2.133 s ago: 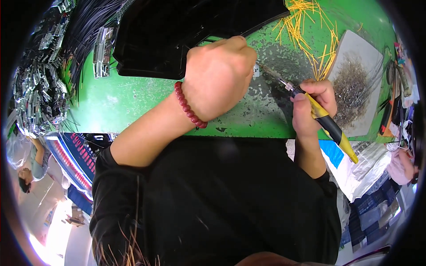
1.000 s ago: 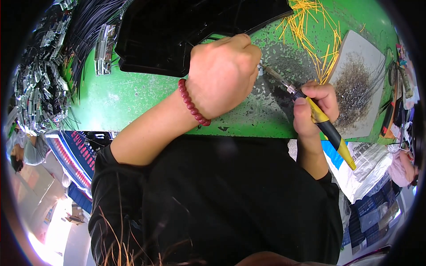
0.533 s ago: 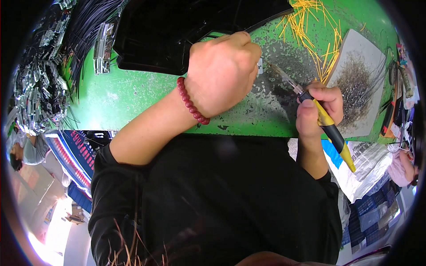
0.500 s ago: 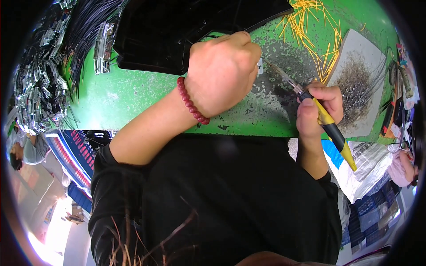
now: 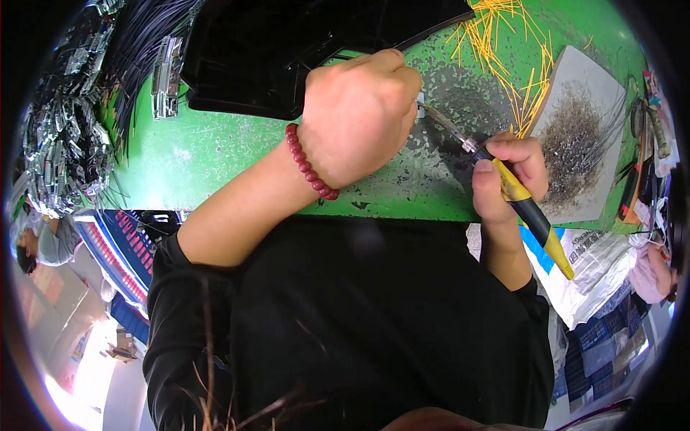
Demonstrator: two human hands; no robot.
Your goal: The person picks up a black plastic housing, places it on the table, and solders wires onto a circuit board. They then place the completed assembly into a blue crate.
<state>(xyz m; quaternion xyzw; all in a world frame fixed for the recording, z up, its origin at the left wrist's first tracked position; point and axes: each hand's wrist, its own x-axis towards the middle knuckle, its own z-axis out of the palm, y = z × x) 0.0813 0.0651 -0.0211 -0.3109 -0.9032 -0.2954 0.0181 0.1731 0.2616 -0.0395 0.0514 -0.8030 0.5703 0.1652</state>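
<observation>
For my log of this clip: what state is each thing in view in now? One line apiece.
Left hand: fingers curled, grip hidden.
Right hand: closed around the soldering iron.
Soldering iron: slanted, tip toward the left hand; contact unclear.
Small pale piece: mostly hidden by the left hand.
Bead bracelet: worn on the left wrist.
Yellow strands: loose, strewn.
Gray board: littered with dark bits.
Green tabletop: paint worn.
</observation>
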